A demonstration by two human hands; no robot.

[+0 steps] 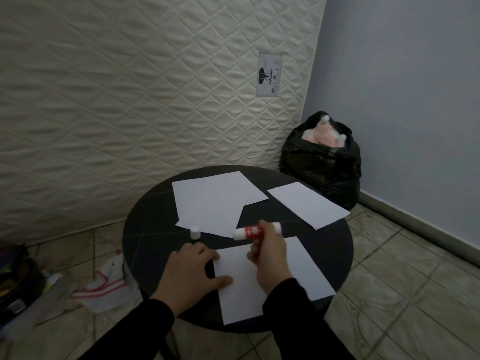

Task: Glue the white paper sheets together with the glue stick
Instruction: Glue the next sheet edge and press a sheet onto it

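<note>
The glue stick (255,230), uncapped, lies sideways in the right hand (271,258), whose fingers grasp it above the near paper sheet (270,276). The left hand (193,275) presses this sheet on the bench (145,229), fingers spread. Best to tilt the tip down and stroke along the edge evenly.

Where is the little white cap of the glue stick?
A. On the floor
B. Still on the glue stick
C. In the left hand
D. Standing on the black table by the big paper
D: the cap stands alone on the black table, beside the big paper, while the right hand holds the glue stick.
</note>
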